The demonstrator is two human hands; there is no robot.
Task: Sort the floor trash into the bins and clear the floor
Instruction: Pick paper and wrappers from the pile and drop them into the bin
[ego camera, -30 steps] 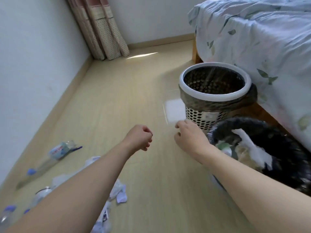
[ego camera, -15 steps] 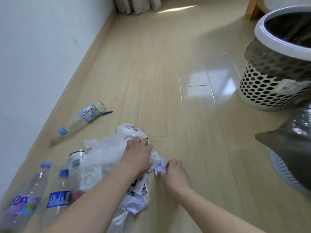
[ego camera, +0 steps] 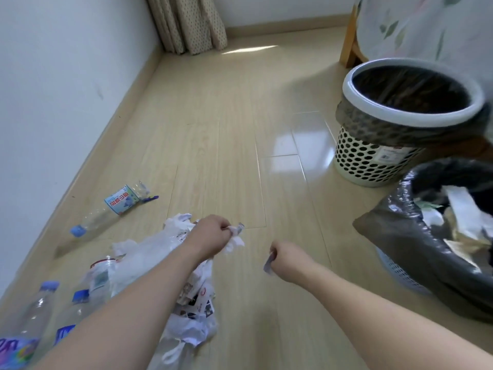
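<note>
My left hand [ego camera: 210,235] is closed on a crumpled white paper scrap [ego camera: 235,237], held just above a heap of paper and plastic trash [ego camera: 192,297] on the wooden floor. My right hand [ego camera: 286,259] is closed on a small bluish paper piece [ego camera: 269,263], raised off the floor to the right of the heap. An empty white perforated bin [ego camera: 373,158] with a dark liner stands at the right. Nearer me, a second bin with a black bag [ego camera: 416,252] holds paper waste.
Clear plastic bottles lie along the left wall: one with a blue label [ego camera: 114,209], two blue-capped ones [ego camera: 40,313] at the lower left. A bed with a leaf-print sheet [ego camera: 426,28] stands behind the bins. A curtain [ego camera: 192,25] hangs in the far corner.
Both hands have lifted from the heap, each now gripping a piece of paper. The view has tilted up, bringing both bins into sight.
</note>
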